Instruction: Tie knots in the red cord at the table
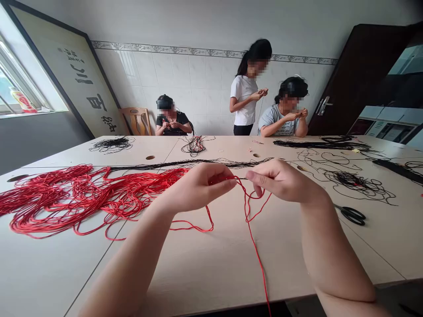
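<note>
My left hand [211,185] pinches a thin red cord [254,242] between thumb and fingertips, above the table. Close by on the right, my right hand [276,180] has its thumb and fingers closed on a loop of the same cord. From between the hands the cord drops in a small tangle of loops, and one strand runs down past the table's front edge. Another red strand hangs below my left wrist and lies on the tabletop. Left of my hands spreads a big heap of red cord [109,193].
Black-handled scissors [353,215] lie right of my right forearm. Bundles of black cord [360,180] lie at the right, with a long black hank [148,166] across the middle. Three people [244,97] are across the table [205,273], their hands at small work.
</note>
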Tool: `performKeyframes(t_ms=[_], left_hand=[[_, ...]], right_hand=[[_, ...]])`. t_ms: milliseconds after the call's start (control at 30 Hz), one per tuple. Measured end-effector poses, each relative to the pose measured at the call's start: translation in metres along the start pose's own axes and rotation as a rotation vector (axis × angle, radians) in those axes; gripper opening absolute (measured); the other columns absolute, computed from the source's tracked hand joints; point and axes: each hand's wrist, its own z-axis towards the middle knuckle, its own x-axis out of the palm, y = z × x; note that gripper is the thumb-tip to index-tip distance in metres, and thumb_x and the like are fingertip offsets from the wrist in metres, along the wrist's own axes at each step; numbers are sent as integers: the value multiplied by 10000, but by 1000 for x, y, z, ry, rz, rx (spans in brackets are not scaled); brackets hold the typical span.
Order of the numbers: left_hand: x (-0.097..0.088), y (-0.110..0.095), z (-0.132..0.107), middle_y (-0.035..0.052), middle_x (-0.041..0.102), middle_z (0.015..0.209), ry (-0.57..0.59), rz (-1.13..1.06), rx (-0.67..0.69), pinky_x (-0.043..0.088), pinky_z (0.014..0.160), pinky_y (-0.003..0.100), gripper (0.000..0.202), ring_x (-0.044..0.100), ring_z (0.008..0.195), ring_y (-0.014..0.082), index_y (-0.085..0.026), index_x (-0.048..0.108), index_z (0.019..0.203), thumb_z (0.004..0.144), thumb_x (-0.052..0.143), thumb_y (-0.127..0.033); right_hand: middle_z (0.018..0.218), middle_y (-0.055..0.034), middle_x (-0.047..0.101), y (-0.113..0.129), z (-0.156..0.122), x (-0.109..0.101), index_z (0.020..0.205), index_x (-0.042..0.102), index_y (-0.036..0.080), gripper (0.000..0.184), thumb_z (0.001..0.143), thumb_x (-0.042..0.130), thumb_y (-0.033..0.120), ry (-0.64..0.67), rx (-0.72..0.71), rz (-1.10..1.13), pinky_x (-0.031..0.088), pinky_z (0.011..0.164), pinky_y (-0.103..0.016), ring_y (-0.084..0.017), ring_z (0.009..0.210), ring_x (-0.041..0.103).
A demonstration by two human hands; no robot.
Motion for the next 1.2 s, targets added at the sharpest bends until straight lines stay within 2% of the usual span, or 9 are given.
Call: performKeyframes(t_ms=[100, 267, 433, 600, 733, 833, 1033, 1133, 1200], left_hand=[[1, -1, 1, -49, 322, 599, -15, -30, -7, 204, 424, 192, 275, 254, 496, 54, -159, 539, 778, 860, 453, -407], [3, 0, 1, -52, 282, 577, -30, -63, -12, 185, 409, 198, 258, 223, 473, 53, -153, 524, 719, 853, 459, -364], [2, -1, 1, -54, 292, 560, -37, -54, -24, 180, 402, 199, 243, 224, 459, 49, -154, 520, 699, 840, 473, -346], [1, 0, 2, -57, 291, 559, -51, -82, -20, 187, 407, 195, 232, 218, 464, 46, -150, 508, 688, 836, 471, -325], [5, 2, 2, -54, 300, 548, -50, -110, 13, 188, 419, 203, 175, 226, 479, 53, -147, 518, 682, 812, 463, -250], [8, 2, 2, -51, 306, 532, -94, -99, 47, 191, 427, 213, 159, 229, 480, 56, -144, 510, 635, 777, 455, -190], [5, 2, 1, -37, 349, 545, -167, -56, 52, 212, 449, 225, 172, 268, 500, 67, -142, 527, 632, 779, 441, -171], [2, 3, 2, -42, 334, 558, -158, -115, 37, 216, 455, 220, 195, 268, 511, 66, -147, 511, 667, 827, 454, -242], [1, 2, 3, -46, 326, 565, -135, -150, 32, 213, 456, 215, 228, 258, 512, 63, -146, 506, 680, 848, 462, -294]], right_hand=[[521, 23, 375, -3, 0, -1, 600, 543, 133, 443, 886, 446, 458, 37, 58, -17, 248, 455, -209, -66, 477, 321], [613, 34, 454, 1, 7, 10, 888, 594, 187, 300, 838, 533, 476, 54, 27, 64, 281, 468, -194, -71, 511, 355], [673, 16, 477, 7, 10, 15, 742, 564, 158, 262, 841, 559, 402, -16, -97, 98, 309, 517, -207, -71, 553, 348], [658, 25, 433, 7, 11, 16, 752, 545, 164, 160, 858, 530, 284, -83, -115, 131, 300, 527, -210, -71, 565, 346], [575, 41, 292, 5, 15, 24, 583, 332, 163, 301, 834, 490, 214, -114, -164, 251, 237, 481, -213, -66, 528, 273], [536, 47, 222, 4, 16, 31, 556, 243, 175, 333, 788, 483, 178, -154, -197, 305, 181, 460, -224, -63, 503, 218], [534, 44, 213, 6, 15, 29, 556, 237, 176, 345, 814, 465, 197, -210, -167, 311, 163, 464, -235, -64, 496, 209], [550, 51, 221, 4, 17, 27, 606, 335, 173, 318, 863, 476, 295, -149, -70, 428, 173, 461, -225, -64, 497, 213], [562, 58, 252, 3, 19, 26, 679, 410, 170, 274, 847, 536, 346, -81, -37, 541, 179, 457, -215, -61, 498, 224]])
